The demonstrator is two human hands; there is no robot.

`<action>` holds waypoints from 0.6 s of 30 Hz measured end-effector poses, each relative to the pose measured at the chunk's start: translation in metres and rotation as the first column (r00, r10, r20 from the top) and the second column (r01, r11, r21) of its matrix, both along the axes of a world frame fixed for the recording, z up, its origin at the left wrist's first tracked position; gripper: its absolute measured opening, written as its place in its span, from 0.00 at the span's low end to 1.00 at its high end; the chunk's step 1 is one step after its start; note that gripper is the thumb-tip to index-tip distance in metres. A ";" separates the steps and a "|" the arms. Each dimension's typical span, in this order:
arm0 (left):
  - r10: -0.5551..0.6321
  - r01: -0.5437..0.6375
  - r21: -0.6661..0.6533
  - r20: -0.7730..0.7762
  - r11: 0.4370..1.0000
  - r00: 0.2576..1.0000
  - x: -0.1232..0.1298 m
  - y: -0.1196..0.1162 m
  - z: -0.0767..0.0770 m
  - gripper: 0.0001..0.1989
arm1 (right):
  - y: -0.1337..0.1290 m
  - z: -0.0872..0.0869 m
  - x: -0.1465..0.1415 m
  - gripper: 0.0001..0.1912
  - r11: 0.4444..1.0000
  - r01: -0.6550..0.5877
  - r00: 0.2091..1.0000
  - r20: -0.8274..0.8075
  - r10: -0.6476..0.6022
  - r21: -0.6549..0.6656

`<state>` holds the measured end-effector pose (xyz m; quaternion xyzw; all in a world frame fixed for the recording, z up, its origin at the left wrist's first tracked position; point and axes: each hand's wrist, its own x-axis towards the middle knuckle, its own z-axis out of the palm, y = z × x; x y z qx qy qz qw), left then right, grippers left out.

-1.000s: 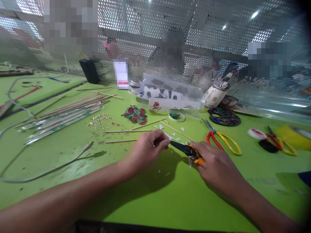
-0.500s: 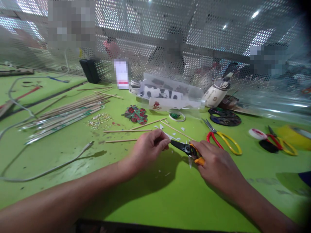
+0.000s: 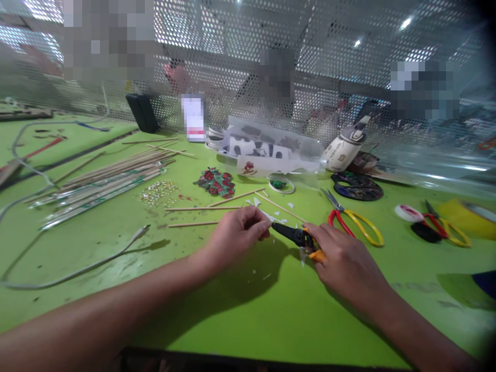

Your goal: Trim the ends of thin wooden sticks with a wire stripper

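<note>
My right hand (image 3: 343, 253) is wrapped round the orange handles of black-jawed pliers (image 3: 289, 233). Their tip points left and meets the fingertips of my left hand (image 3: 242, 232). Thumb and forefinger of that hand are pinched together; whatever sits between them is too small or hidden to name. Thin wooden sticks (image 3: 203, 208) lie just beyond and left of my left hand. White scraps (image 3: 277, 213) are scattered around the plier tip. Behind them rests a cluster of red and green painted pieces (image 3: 215, 183).
Red-and-yellow scissors (image 3: 351, 219) lie right of my right hand, near a dark palette (image 3: 356, 186). A white cable (image 3: 116, 257) crosses the left side. Bundled sticks (image 3: 112, 178) and small shiny beads (image 3: 158, 192) are further back. Yellow tape (image 3: 468, 218) sits far right.
Almost nothing differs. The view has shifted very slightly; both hands and the pliers keep nearly the same pose.
</note>
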<state>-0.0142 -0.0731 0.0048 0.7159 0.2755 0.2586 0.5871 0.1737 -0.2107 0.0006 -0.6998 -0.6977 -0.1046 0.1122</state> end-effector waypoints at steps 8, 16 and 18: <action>-0.084 0.117 -0.330 0.113 0.937 0.990 -0.003 -0.002 0.003 0.16 | -0.002 0.002 0.000 0.28 0.997 0.022 0.992 0.120 -0.031 0.075; -0.032 0.069 -0.430 0.093 0.900 0.995 -0.002 -0.001 0.002 0.15 | 0.000 0.001 -0.003 0.23 0.995 -0.001 0.983 0.182 -0.017 0.098; -0.027 0.063 -0.465 0.084 0.883 0.996 -0.002 0.000 0.002 0.16 | 0.000 0.001 -0.003 0.23 0.994 -0.003 0.978 0.206 -0.019 0.106</action>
